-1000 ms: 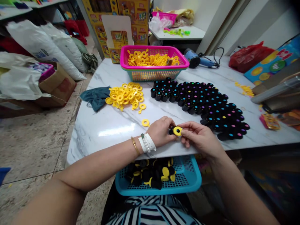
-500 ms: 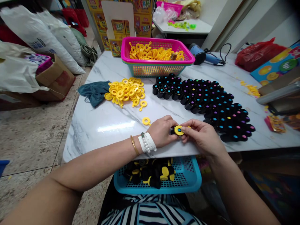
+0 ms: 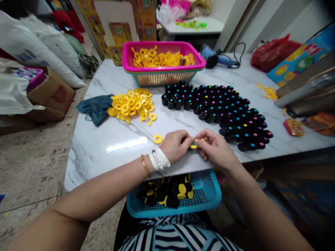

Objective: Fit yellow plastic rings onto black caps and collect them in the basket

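Observation:
My left hand (image 3: pixel 176 144) and my right hand (image 3: pixel 216 148) meet near the table's front edge, both closed on one yellow ring piece (image 3: pixel 193 145) with a blue centre. Both thumbs press at its top; the fingers hide most of it and whatever is under it. Just left of my left hand lies a single yellow ring (image 3: pixel 157 139). A pile of yellow ring pieces (image 3: pixel 131 104) sits further left. Many black cylinders (image 3: pixel 230 111) with coloured dots on top stand to the right, beyond my right hand.
A pink basket (image 3: pixel 164 69) of yellow pieces stands at the back of the table (image 3: pixel 89 146). A blue basket (image 3: pixel 209 202) with black and yellow parts is below the front edge. A dark cloth (image 3: pixel 95 108) lies left; a blue tool (image 3: pixel 209 56) lies behind.
Both thumbs have come together over the yellow ring piece, covering more of it. The black part visible beside it earlier is now hidden. The whole view has shifted slightly.

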### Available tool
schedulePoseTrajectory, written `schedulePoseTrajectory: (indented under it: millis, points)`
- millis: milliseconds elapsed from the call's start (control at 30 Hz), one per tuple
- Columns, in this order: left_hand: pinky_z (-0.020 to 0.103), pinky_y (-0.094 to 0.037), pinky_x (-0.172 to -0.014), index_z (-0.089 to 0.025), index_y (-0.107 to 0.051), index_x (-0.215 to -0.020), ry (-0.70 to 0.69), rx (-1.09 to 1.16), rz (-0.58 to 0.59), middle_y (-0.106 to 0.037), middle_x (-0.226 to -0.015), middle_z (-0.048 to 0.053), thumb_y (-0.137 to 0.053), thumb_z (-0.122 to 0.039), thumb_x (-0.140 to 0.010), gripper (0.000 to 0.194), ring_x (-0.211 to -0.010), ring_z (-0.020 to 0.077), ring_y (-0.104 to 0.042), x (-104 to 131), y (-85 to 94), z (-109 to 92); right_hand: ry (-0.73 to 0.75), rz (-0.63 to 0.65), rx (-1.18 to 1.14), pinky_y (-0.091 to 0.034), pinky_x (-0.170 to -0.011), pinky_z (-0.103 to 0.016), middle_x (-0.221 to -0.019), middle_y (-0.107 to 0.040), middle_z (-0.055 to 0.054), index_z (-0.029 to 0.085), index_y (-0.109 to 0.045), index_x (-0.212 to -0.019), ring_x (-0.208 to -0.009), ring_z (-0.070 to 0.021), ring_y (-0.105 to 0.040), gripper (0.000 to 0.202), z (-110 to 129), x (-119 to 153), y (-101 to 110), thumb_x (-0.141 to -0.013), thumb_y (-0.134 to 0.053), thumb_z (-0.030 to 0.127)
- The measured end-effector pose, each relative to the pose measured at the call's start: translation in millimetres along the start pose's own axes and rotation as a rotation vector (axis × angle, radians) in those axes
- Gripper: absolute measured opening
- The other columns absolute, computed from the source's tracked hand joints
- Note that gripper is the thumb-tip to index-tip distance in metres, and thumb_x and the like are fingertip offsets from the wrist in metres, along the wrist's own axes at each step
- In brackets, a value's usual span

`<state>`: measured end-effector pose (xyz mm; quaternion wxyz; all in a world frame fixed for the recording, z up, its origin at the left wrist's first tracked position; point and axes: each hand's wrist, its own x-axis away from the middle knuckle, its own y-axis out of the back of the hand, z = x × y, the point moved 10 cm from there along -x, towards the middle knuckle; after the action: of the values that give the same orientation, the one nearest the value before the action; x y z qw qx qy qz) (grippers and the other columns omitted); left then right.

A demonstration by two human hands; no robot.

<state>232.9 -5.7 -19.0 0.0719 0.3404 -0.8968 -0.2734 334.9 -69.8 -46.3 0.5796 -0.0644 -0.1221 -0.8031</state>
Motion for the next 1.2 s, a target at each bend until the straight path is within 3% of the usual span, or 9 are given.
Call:
schedulePoseTrajectory:
  millis: [133, 267, 333, 433, 600, 733, 867, 1067, 1200]
  points:
    - [0.027, -0.047, -0.066, -0.016, -0.061, -0.098, -0.19, -0.09, -0.081, -0.059, -0.085, 0.003, -0.063, -0.041, -0.084, 0.029, -0.071, 0.0142, -0.055, 13, 4.8, -15, 0.024, -0.04, -0.088, -0.029, -0.034, -0.014, -0.052, -0.052, 0.009, 0.018, -0.055, -0.088, -0.037, -0.0042, -0.042, 0.033, -6, 5, 5, -0.073, -0.077, 0.037]
    - [0.031, -0.05, -0.074, -0.016, -0.062, -0.105, -0.296, -0.196, -0.04, -0.056, -0.099, 0.006, -0.062, -0.038, -0.086, 0.029, -0.08, 0.0163, -0.057, 17, 0.9, -19, 0.052, 0.088, -0.195, -0.046, -0.047, -0.019, -0.064, -0.066, -0.001, 0.014, -0.063, -0.097, -0.049, -0.009, -0.058, 0.026, -6, 13, 4, -0.083, -0.069, 0.035]
    - [0.032, -0.051, -0.077, -0.016, -0.062, -0.111, -0.309, -0.228, -0.001, -0.056, -0.103, 0.008, -0.06, -0.035, -0.087, 0.03, -0.085, 0.0178, -0.058, 16, -2.2, -18, 0.033, 0.144, -0.255, -0.051, -0.053, -0.023, -0.072, -0.07, -0.005, 0.013, -0.066, -0.1, -0.058, -0.0129, -0.065, 0.026, -6, 14, 5, -0.083, -0.068, 0.034]
    - [0.031, -0.051, -0.078, -0.017, -0.064, -0.107, -0.306, -0.219, 0.07, -0.057, -0.101, 0.006, -0.061, -0.029, -0.086, 0.024, -0.085, 0.0172, -0.059, 14, -6.9, -17, -0.004, 0.212, -0.27, -0.05, -0.046, -0.022, -0.064, -0.065, -0.001, 0.014, -0.065, -0.1, -0.053, -0.0136, -0.065, 0.03, -1, 7, 3, -0.081, -0.071, 0.036]
    - [0.029, -0.051, -0.073, -0.02, -0.069, -0.104, -0.319, -0.16, 0.105, -0.059, -0.094, 0.004, -0.063, -0.025, -0.081, 0.024, -0.078, 0.0151, -0.059, 15, -7.9, -22, -0.123, 0.382, -0.056, -0.031, -0.031, -0.013, -0.045, -0.051, 0.011, 0.017, -0.057, -0.106, -0.031, -0.005, -0.042, 0.033, 0, -6, -16, -0.084, -0.069, 0.038]
    - [0.027, -0.05, -0.069, -0.021, -0.072, -0.098, -0.275, -0.108, 0.091, -0.061, -0.091, 0.003, -0.063, -0.024, -0.078, 0.022, -0.072, 0.0134, -0.058, 14, -5.8, -22, -0.149, 0.492, -0.161, -0.048, -0.046, -0.022, -0.054, -0.057, 0.006, 0.016, -0.054, -0.115, -0.047, -0.0124, -0.06, 0.037, -1, -2, -17, -0.088, -0.064, 0.039]
    - [0.026, -0.05, -0.068, -0.019, -0.072, -0.098, -0.234, -0.101, 0.116, -0.062, -0.09, 0.003, -0.062, -0.026, -0.079, 0.022, -0.072, 0.0131, -0.059, 14, -8.1, -19, -0.124, 0.514, -0.219, -0.055, -0.067, -0.031, -0.068, -0.063, 0.001, 0.015, -0.053, -0.117, -0.068, -0.0179, -0.069, 0.037, 0, 3, -12, -0.087, -0.064, 0.032]
    - [0.025, -0.05, -0.071, -0.023, -0.07, -0.101, -0.185, -0.141, 0.16, -0.06, -0.092, 0.002, -0.06, -0.031, -0.085, 0.021, -0.078, 0.0136, -0.06, 15, -13.9, -16, -0.159, 0.43, 0.103, -0.038, -0.042, -0.018, -0.047, -0.048, 0.011, 0.021, -0.047, -0.103, -0.04, -0.0088, -0.048, 0.019, -2, 0, -23, -0.089, -0.059, 0.027]
    - [0.027, -0.051, -0.072, -0.022, -0.068, -0.101, -0.148, -0.256, 0.199, -0.06, -0.095, 0.003, -0.06, -0.039, -0.087, 0.025, -0.08, 0.0152, -0.061, 18, -19.1, -13, -0.027, 0.372, 0.174, -0.04, -0.044, -0.02, -0.054, -0.048, 0.01, 0.022, -0.045, -0.107, -0.045, -0.0106, -0.05, 0.021, 5, 11, -28, -0.092, -0.051, 0.035]
